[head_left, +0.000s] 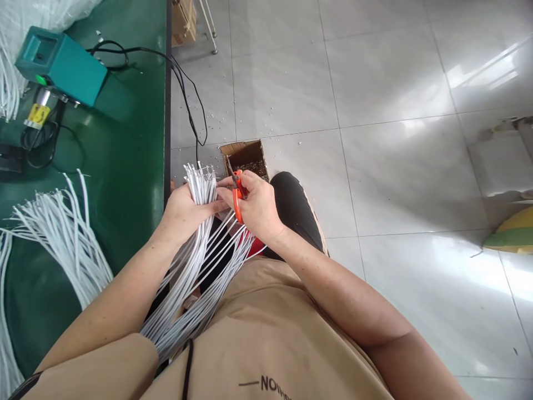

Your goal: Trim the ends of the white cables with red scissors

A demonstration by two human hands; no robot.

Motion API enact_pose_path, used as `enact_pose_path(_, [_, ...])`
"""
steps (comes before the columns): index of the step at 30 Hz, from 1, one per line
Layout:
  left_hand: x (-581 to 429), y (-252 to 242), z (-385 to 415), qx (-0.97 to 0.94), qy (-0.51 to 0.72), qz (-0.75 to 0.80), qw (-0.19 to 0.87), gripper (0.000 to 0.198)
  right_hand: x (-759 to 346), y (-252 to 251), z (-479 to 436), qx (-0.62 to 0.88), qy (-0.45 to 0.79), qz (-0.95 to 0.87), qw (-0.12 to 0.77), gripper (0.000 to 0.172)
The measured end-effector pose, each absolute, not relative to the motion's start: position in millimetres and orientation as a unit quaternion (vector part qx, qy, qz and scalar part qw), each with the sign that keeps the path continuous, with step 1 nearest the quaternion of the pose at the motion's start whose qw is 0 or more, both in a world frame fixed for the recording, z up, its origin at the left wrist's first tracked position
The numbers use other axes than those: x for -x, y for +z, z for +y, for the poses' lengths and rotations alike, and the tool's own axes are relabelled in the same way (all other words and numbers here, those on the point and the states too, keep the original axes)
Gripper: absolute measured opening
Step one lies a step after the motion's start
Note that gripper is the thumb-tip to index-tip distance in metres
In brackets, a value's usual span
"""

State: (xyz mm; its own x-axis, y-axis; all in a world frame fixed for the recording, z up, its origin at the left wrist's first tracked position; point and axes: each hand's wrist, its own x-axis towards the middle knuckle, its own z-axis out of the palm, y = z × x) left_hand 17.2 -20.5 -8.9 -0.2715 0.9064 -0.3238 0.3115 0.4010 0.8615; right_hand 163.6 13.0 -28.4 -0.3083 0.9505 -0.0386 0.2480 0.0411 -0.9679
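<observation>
A bundle of white cables (pixel 202 194) stands upright over my lap, its cut ends pointing up and away from me. Around it my left hand (pixel 183 208) is closed, thumb across the front. My right hand (pixel 259 204) holds orange-handled scissors (pixel 237 203), their dark blades pointing up and away. The fingertips of that hand reach to the right edge of the bundle, close to my left thumb. More white cables hang loose below my right hand and run down toward my waist.
On the green table (pixel 133 133) at left are a teal machine (pixel 69 66) with black cords and another bunch of white cables (pixel 66 239). An open cardboard box (pixel 245 153) with small scraps stands on the floor beyond my hands. Tiny bits litter the tiles.
</observation>
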Motion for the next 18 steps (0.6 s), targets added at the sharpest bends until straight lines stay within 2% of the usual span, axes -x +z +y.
enact_pose_path(3, [-15.8,-10.8,-20.2,-0.440,0.333,0.732,0.399,0.051,-162.4,-30.9,14.6,0.475,0.486,-0.646,0.347,0.014])
enact_pose_path(6, [-12.9,-7.7,-17.9,-0.434,0.329,0.723,0.426,0.048,-162.3,-30.5,14.1,0.474,0.485,-0.644,0.356,0.015])
enact_pose_path(11, [-8.3,0.2,-12.7,-0.391,0.337,0.657,0.549,0.026,-163.5,-31.9,10.7,0.501,0.577,-0.543,0.348,0.017])
enact_pose_path(14, [-8.7,0.0,-12.5,-0.371,0.355,0.660,0.549,0.022,-165.3,-35.9,10.2,0.478,0.635,-0.482,0.369,0.021])
enact_pose_path(18, [-12.8,-2.2,-15.1,-0.357,0.374,0.658,0.547,0.023,-166.4,-39.9,10.9,0.457,0.648,-0.473,0.384,0.024])
